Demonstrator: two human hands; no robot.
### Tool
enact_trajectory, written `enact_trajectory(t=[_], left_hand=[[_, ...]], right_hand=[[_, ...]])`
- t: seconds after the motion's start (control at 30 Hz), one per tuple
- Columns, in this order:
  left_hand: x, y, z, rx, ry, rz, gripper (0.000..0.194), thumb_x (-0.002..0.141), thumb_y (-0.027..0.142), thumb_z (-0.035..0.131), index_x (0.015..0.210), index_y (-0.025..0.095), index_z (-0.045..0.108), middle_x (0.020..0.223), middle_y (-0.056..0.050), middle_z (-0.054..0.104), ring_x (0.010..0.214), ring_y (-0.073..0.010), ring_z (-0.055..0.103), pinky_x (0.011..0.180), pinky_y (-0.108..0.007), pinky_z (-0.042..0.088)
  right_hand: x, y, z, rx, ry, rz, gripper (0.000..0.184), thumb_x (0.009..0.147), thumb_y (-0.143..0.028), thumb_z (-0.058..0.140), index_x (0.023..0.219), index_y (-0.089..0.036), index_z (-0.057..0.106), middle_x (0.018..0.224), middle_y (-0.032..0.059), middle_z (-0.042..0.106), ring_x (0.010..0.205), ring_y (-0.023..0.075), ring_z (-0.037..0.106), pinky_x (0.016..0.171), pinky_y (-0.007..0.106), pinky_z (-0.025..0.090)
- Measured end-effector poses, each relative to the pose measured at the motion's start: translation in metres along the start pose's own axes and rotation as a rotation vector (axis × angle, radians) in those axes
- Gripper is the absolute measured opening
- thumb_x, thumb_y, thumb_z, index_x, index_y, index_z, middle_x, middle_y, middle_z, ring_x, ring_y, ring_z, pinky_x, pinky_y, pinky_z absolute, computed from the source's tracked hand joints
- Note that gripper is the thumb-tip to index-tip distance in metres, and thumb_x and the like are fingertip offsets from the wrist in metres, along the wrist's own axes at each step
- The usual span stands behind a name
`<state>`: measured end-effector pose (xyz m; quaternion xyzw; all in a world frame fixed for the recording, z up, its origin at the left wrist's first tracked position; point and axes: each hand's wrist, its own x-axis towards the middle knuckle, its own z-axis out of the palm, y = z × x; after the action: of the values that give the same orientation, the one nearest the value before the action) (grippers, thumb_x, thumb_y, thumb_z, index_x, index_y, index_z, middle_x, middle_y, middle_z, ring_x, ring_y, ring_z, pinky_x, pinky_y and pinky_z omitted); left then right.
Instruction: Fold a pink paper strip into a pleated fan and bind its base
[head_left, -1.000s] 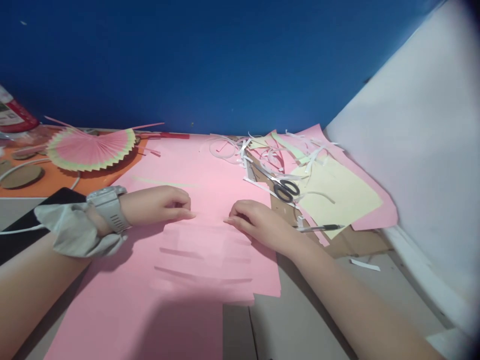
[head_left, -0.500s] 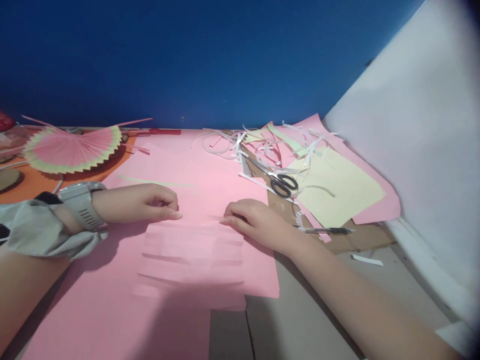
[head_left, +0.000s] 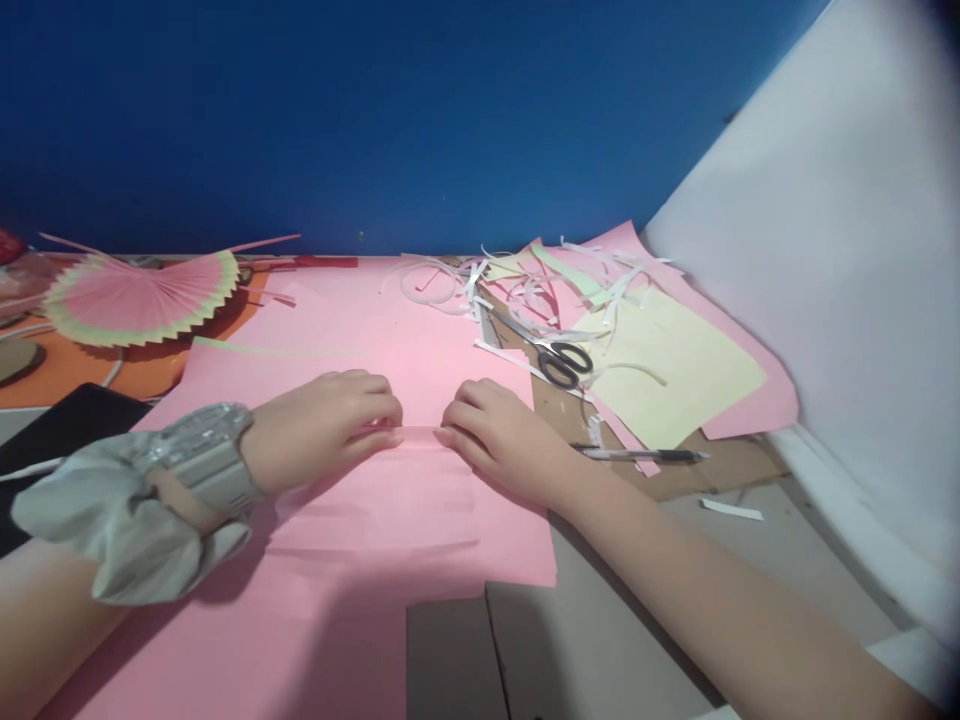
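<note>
A sheet of pink paper (head_left: 382,520) with several crosswise creases lies in front of me on larger pink sheets (head_left: 172,640). Across it, my left hand (head_left: 352,415) pinches a narrow fold between thumb and fingers. My right hand (head_left: 495,430) pinches the same fold a short way to the right, so a thin folded strip shows between the two thumbs. A pale green edge (head_left: 277,350) runs along the paper behind my left hand. A watch (head_left: 217,450) and a grey-green scrunchie (head_left: 142,520) are on my left wrist.
A pleated pink paper fan (head_left: 150,295) with a yellow-green rim stands at the back left. Black-handled scissors (head_left: 559,362), paper scraps (head_left: 540,295), a pale yellow sheet (head_left: 682,370) and a pen (head_left: 645,455) lie on the right. A blue wall (head_left: 450,120) closes off the back.
My left hand has moved right, closer to the right hand, and both now pinch a fold. The creased paper has shifted slightly. A dark flat object now shows behind the left wrist.
</note>
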<state>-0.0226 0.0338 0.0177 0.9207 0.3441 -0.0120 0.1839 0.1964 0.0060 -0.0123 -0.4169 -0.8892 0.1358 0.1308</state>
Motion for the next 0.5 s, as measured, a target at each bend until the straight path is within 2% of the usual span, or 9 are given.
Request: enact_trajectory(t=[0.07, 0.17, 0.27, 0.5], left_hand=[[0.002, 0.003, 0.008, -0.019, 0.044, 0.017, 0.025, 0.091, 0.032, 0.039, 0.087, 0.018, 0.059, 0.083, -0.002, 0.057, 0.079, -0.0160, 0.050, 0.074, -0.029, 0.037], [0.003, 0.003, 0.014, -0.065, 0.082, 0.023, 0.025, 0.092, 0.030, 0.038, 0.087, 0.017, 0.059, 0.084, -0.003, 0.056, 0.081, -0.0158, 0.049, 0.075, -0.029, 0.038], [0.002, -0.002, 0.014, -0.119, 0.106, 0.043, 0.024, 0.092, 0.029, 0.039, 0.089, 0.017, 0.060, 0.088, -0.003, 0.055, 0.083, -0.0152, 0.050, 0.077, -0.028, 0.039], [0.001, -0.017, 0.013, -0.243, 0.171, 0.048, 0.024, 0.090, 0.032, 0.041, 0.091, 0.019, 0.061, 0.090, -0.003, 0.055, 0.084, -0.0146, 0.051, 0.079, -0.027, 0.040]], right_hand=[[0.000, -0.001, 0.000, -0.017, 0.042, 0.010, 0.024, 0.092, -0.033, 0.040, 0.086, -0.017, 0.057, 0.096, 0.0072, 0.054, 0.092, 0.0191, 0.046, 0.082, 0.033, 0.035], [0.000, 0.000, 0.000, 0.008, 0.013, -0.018, 0.023, 0.092, -0.034, 0.040, 0.088, -0.018, 0.056, 0.095, 0.0060, 0.056, 0.091, 0.0185, 0.047, 0.082, 0.034, 0.035], [0.001, 0.002, 0.000, 0.081, -0.011, -0.005, 0.021, 0.093, -0.031, 0.040, 0.089, -0.018, 0.055, 0.089, 0.0045, 0.057, 0.086, 0.0170, 0.049, 0.079, 0.032, 0.036], [0.001, 0.005, -0.001, 0.241, 0.052, 0.071, 0.014, 0.090, -0.028, 0.047, 0.082, -0.019, 0.054, 0.088, 0.0042, 0.056, 0.087, 0.0177, 0.049, 0.079, 0.032, 0.038]])
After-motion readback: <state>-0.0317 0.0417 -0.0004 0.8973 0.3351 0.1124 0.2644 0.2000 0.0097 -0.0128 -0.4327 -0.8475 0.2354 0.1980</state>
